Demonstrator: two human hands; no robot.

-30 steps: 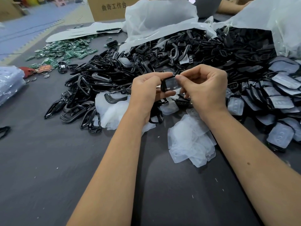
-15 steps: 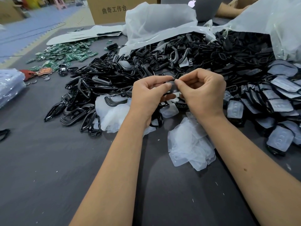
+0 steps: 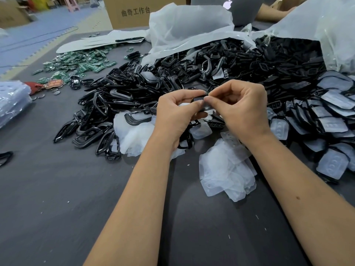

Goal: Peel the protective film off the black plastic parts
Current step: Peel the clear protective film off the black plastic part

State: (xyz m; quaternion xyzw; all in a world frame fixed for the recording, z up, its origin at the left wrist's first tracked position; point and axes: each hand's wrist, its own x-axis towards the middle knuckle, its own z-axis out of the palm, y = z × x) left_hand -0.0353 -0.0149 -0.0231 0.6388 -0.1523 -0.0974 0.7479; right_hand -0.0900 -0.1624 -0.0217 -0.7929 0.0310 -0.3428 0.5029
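Left hand [image 3: 175, 112]: raised above the counter [image 3: 57, 198], fingers curled round a black plastic part [image 3: 200, 104], gripping it from the left.

Right hand [image 3: 243, 108]: meets the left at the part's upper right edge; thumb and forefinger pinch there. Whether they grip protective film or the part itself cannot be told.

Black plastic part: held between both hands, over the near edge of the heap, mostly hidden by fingers.

Heap of black plastic frames [image 3: 119, 98]: spread across the counter, left of and behind the hands.

Film-covered parts [image 3: 332, 121]: stacked in overlapping rows at right.

Peeled film pieces [image 3: 226, 171]: loose translucent pile on the counter, below the right wrist; a second pile [image 3: 132, 135] lies beside the left wrist.

Clear plastic bags [image 3: 192, 27]: open, behind the heap.

Green circuit boards [image 3: 76, 62]: scattered far left.

Cardboard box [image 3: 130, 12]: printed characters, at the counter's far edge.
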